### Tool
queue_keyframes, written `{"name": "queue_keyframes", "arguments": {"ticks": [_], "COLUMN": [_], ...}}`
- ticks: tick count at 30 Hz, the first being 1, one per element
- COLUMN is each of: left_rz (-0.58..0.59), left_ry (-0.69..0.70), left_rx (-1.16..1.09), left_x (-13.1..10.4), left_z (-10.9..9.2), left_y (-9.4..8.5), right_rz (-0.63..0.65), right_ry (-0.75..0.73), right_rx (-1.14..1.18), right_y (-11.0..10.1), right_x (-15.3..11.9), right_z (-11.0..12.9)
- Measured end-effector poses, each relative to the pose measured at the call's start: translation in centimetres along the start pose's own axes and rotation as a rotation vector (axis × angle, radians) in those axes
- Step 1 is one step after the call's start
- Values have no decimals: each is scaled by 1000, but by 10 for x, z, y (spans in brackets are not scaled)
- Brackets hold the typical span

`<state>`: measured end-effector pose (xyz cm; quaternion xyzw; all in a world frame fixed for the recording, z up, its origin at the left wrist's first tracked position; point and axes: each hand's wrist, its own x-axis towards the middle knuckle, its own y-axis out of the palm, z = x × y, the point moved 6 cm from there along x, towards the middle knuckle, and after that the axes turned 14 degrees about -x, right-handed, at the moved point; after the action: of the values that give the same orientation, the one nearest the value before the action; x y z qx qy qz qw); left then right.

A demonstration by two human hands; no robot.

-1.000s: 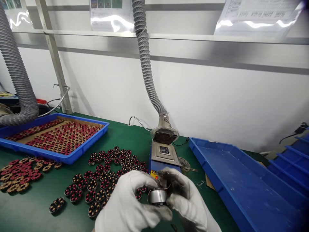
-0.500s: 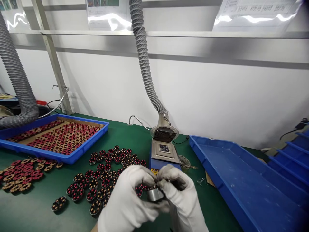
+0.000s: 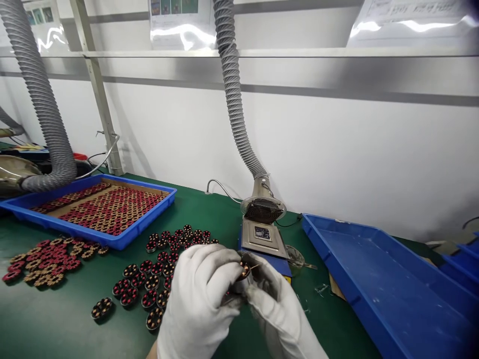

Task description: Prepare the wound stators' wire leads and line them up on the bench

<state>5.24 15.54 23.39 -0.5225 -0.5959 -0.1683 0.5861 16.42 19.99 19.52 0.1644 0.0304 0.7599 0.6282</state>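
Observation:
Both hands wear white gloves with greyed fingertips and meet over the near middle of the bench. Between them is a small round part with a smooth silver metal side and copper-coloured coils, like a motor stator in a metal ring. My left hand closes around its left side, fingers curled over the top. My right hand pinches it from the right, with a thin copper-coloured wire near the fingertips. The gloves hide much of the part. Several similar black-faced round parts with red or copper coils lie to the left.
Behind the hands stands a blue box with a metal plate top, beneath a fume hose. A blue tray of red and copper coil parts sits left, loose ones before it. Another blue tray stands right.
The part has turned, so its coil face shows more toward me. My left fingers have curled further over it. The view has swung slightly left.

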Motion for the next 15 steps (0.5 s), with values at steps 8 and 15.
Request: {"name": "queue_keyframes", "arguments": {"ticks": [8,15], "left_rz": [151,-161], "left_ry": [-110,-459], "left_rx": [-310,-642], "left_x": [1,-2], "left_z": [16,38], "left_y": [3,-11], "right_rz": [104,137], "right_ry": [218,191], "right_rx": [347,288], "right_y": [9,19], "right_x": [-9,-9], "right_z": [-17,-16]}}
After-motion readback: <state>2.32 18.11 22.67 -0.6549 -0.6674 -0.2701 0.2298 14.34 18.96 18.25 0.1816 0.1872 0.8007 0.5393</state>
